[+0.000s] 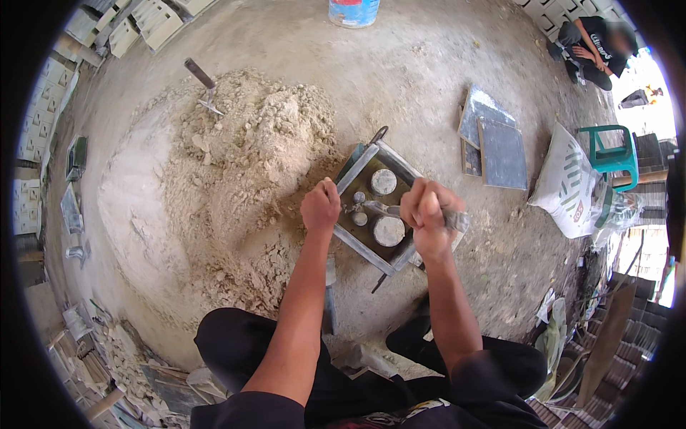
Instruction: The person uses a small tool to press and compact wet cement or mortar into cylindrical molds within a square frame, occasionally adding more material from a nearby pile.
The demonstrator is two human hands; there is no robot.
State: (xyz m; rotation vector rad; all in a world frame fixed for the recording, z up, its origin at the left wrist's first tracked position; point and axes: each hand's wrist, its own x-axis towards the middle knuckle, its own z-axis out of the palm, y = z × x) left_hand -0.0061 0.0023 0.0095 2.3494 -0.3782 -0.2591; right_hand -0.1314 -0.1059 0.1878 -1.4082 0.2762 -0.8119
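Observation:
A square mould frame [363,249] lies tilted like a diamond on the ground before me. Inside stand two large round pale-topped plugs [384,181] and two smaller round ones [359,219], rising from a brownish bed. My left hand [320,205] is closed in a fist at the frame's left corner; what it grips, if anything, is hidden. Over the frame's right side, my right hand [429,214] is wrapped round a metal tool [388,209] with a narrow shank pointing left across the plugs. The tool's other end, right of the fist, is blurred.
A heap of sandy powder [243,157] spreads at left, with a trowel [207,86] stuck in it. Flat boards [503,154], a white sack [568,182] and a green plastic chair [611,154] are at right. A person [593,53] squats far right; a blue bucket [354,13] stands at the back.

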